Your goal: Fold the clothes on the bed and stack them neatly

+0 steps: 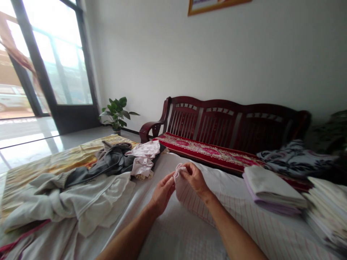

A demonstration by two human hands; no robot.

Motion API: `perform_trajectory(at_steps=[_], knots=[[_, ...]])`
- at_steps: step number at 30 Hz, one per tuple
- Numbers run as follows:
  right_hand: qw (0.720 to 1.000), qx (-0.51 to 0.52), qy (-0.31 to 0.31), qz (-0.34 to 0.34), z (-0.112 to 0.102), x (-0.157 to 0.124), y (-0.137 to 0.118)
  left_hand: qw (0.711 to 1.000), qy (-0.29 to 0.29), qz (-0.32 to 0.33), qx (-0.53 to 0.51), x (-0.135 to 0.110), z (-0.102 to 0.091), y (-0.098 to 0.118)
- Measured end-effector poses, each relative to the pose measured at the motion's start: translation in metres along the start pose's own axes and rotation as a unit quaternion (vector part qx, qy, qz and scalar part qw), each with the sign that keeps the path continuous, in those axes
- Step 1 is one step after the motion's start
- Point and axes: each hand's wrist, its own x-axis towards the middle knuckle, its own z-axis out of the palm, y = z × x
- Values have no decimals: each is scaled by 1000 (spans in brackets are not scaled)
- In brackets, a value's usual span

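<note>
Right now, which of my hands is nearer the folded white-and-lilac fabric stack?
Right. Your right hand, pinching the pink-striped cloth, is left of the folded fabric stack, with a gap between; your left hand is farther left.

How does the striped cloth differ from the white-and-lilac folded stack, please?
The striped cloth is spread and pinched by the right hand; the folded stack is compact and untouched. The striped cloth has reddish lines; the folded stack looks plain. Both are pale.
</note>
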Motion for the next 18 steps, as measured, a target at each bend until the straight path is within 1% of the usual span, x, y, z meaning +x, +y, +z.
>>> perform_trajectory(at_steps=[3, 5, 9, 13, 15, 18], knots=[[1000, -10, -21, 2, 2, 0, 0, 1000, -25, 1, 17, -2, 4, 4], [999, -24, -26, 5, 3, 0, 0, 999, -27, 2, 28, -3, 4, 4], [999, -42, -23, -7, 4, -2, 1, 999, -1, -3, 47, -2, 3, 1], [999, -41, -24, -23, 5, -2, 0, 999, 31, 4, 43, 2, -1, -5], [999, -24, -43, -14, 5, -2, 1, 998, 43, 9, 43, 3, -5, -7], [997, 6, -77, 27, 5, -1, 2, 997, 63, 12, 48, 4, -8, -10]])
